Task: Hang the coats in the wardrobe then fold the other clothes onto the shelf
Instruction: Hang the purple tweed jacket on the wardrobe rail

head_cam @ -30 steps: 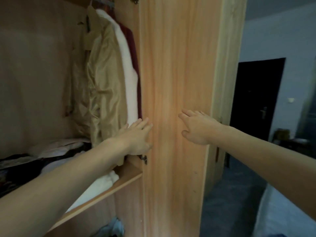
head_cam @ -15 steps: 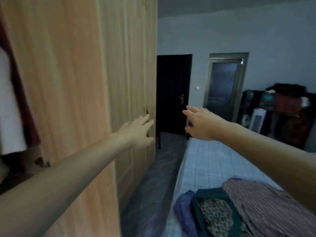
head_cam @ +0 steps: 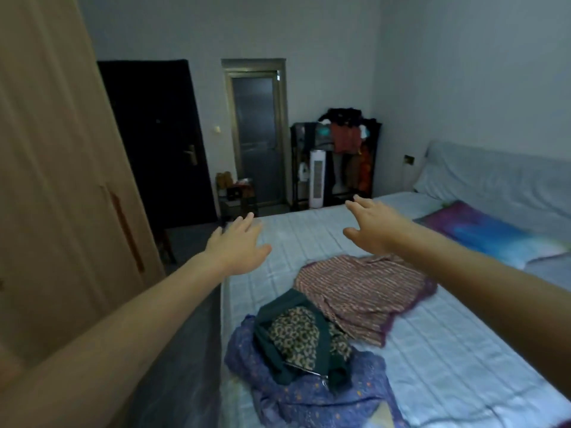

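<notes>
Now that the view has swung from the open wardrobe to the bed, folding appears next: a striped pink blouse (head_cam: 364, 291), a leopard-print garment with dark green trim (head_cam: 296, 338) and a blue-violet floral cloth (head_cam: 312, 393) lie at six o'clock on the pale blue quilted bed (head_cam: 448, 350). The left hand (head_cam: 238, 245) and right hand (head_cam: 374, 225) hover above, fingers spread, holding nothing. The tan wooden wardrobe door (head_cam: 61, 180) stands at nine o'clock.

The view has swung from wardrobe (head_cam: 61, 180) to bed (head_cam: 432, 350).

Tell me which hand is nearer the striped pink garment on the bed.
Right. The right hand hovers open just above and behind the striped pink garment, its forearm passing over it. The left hand hovers open further off to its left, near the bed edge.
</notes>
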A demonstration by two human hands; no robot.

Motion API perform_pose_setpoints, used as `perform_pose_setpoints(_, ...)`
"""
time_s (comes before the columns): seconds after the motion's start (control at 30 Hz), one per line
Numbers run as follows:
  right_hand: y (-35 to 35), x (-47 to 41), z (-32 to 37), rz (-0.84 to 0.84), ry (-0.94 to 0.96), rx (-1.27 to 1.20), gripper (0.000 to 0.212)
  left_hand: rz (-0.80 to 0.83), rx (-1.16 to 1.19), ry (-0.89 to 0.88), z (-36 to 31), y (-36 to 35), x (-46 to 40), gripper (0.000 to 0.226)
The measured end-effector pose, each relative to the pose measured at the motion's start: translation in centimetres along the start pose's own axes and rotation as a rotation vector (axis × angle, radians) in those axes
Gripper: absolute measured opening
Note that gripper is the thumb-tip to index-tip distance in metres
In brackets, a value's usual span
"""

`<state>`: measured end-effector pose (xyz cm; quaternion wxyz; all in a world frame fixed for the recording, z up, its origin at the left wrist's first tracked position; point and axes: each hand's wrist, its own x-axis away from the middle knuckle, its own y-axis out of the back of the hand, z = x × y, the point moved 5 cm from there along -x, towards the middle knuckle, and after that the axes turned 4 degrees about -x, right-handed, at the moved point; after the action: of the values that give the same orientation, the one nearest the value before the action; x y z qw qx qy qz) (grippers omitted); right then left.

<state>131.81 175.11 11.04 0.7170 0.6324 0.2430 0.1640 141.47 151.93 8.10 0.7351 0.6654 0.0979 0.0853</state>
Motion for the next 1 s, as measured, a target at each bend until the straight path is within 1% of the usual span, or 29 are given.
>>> perform_pose_setpoints(0.13,-2.3,2.1,-5.3,-0.050,-0.146,-0.027,0.070,0.009,0.042,-0.052,-4.8,-3.5,-2.7,0.069)
perform_pose_setpoints(0.27,-5.3,3.6,-9.4,-0.107,-0.229,-0.054,0.071,-0.078,0.081,-0.182,-10.4,-6.3,-3.6,0.069)
perform_pose_setpoints(0.43,-9.8,4.2,-13.3,-0.092,-0.269,-0.104,0.070,-0.175,0.129,-0.260,-17.0,-9.5,-5.2,0.068)
perform_pose_setpoints(0.57,-13.1,4.4,-17.3,-0.122,-0.249,-0.127,0.069,-0.189,0.133,-0.252,-21.8,-12.5,-6.8,0.067)
perform_pose_setpoints(0.67,-15.3,4.3,-21.1,-0.139,-0.242,-0.128,0.069,-0.182,0.085,-0.223,-24.9,-15.2,-8.3,0.075)
perform_pose_setpoints(0.77,-17.8,3.2,-24.4,-0.105,-0.234,-0.164,0.071,-0.160,0.085,-0.194,-27.3,-17.8,-10.1,0.079)
perform_pose_setpoints(0.87,-20.0,1.2,-26.8,-0.082,-0.185,-0.189,0.069,-0.124,0.078,-0.149,-29.1,-19.9,-12.0,0.082)
perform_pose_setpoints(1.0,-22.5,-2.1,-29.0,-0.049,-0.127,-0.207,0.068,-0.087,0.073,-0.113,-30.5,-21.8,-14.4,0.078)
